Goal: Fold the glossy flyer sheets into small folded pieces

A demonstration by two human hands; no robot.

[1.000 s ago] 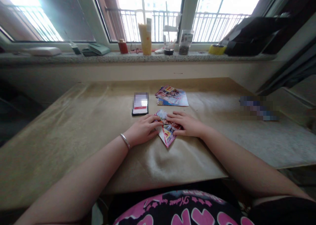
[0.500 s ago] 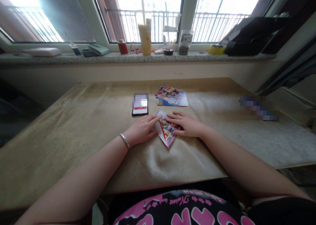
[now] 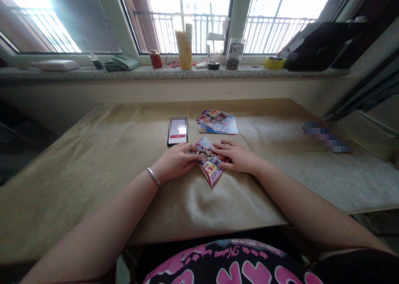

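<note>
A folded piece of colourful printed paper [image 3: 209, 164] lies on the table [image 3: 93, 159] in front of me, its point facing me. My left hand [image 3: 174, 161] pinches the paper's left flap with curled fingers. My right hand [image 3: 237, 156] lies flat on the paper's right side, fingers stretched out and pressing it down. A silver bracelet [image 3: 153, 177] sits on my left wrist.
A phone [image 3: 178, 133] lies just beyond my left hand. A small stack of colourful sheets [image 3: 218, 121] rests behind the folded paper. The windowsill [image 3: 93, 73] holds a yellow bottle [image 3: 185, 49], a red cup, jars and a yellow tape roll [image 3: 274, 62].
My left hand has drawn the left flap away from the middle towards the left, so more printed surface shows. My right hand stays pressed in place.
</note>
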